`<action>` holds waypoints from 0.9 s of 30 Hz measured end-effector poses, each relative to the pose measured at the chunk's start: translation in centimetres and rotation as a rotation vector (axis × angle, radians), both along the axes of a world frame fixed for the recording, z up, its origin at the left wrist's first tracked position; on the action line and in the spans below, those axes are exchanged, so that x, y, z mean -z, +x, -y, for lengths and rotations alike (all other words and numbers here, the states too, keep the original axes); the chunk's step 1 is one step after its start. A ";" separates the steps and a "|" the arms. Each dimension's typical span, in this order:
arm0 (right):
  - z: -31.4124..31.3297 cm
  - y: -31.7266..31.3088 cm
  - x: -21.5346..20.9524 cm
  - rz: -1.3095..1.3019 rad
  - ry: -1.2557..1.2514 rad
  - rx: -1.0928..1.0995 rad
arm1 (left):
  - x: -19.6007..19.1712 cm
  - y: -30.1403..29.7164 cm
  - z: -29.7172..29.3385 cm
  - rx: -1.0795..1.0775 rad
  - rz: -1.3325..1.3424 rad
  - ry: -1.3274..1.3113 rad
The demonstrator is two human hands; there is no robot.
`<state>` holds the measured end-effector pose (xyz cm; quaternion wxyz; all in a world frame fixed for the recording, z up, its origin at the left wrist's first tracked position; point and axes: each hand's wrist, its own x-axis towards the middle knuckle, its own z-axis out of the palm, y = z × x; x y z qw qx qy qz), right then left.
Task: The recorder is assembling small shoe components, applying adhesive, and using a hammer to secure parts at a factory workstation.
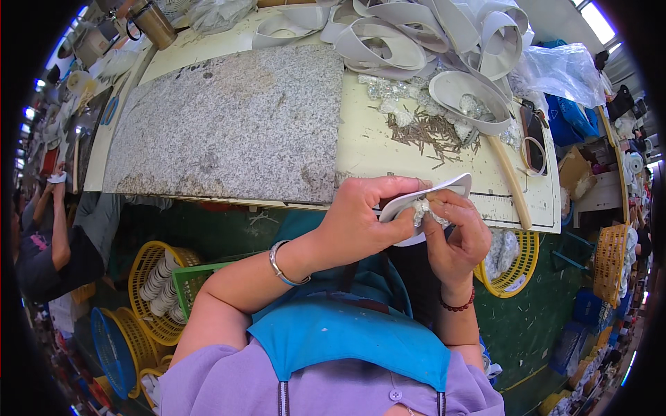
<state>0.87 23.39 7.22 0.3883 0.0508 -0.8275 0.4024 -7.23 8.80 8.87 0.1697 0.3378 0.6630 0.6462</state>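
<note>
Here, gripping a curved white strap piece (431, 196) in the left hand (364, 218), fingers closed around its lower edge, holding it just above the near edge of the workbench (361, 149). Pinching a small sparkly ornament (421, 208) against the strap with the right hand (454, 232), thumb and fingertips shut on it, both hands touching each other around the piece. Wearing a silver bangle (279, 263) on the left wrist and a red bead bracelet (458, 305) on the right.

Lying flat on the left part of the bench, a grey speckled stone slab (229, 125). Piling up at the far edge, a heap of pale looped straps (416, 35), with one loop (461, 100) cradling a few glittering bits. Scattering just beside that loop, a spread of thin brown pins (430, 132) and some sparkly ornaments (388, 93) near the slab's corner. Resting along the right side of the bench, a long wooden ruler (510, 180). Standing at the far left corner, a bronze metal cup (154, 24). Bunching at the far right, clear plastic bags (565, 69).

Sitting below the bench on the left, yellow baskets (156, 277) holding stacked white pieces, beside a green crate (191, 284) and a blue basket (111, 350). Hanging lower right, another yellow basket (520, 267) with bagged glittery pieces. Working at the far left, another person (55, 236), arms raised.
</note>
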 end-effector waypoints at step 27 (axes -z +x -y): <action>-2.1 0.7 -0.4 0.105 -0.158 -0.125 | -0.3 -0.2 -0.6 0.056 -0.101 -0.046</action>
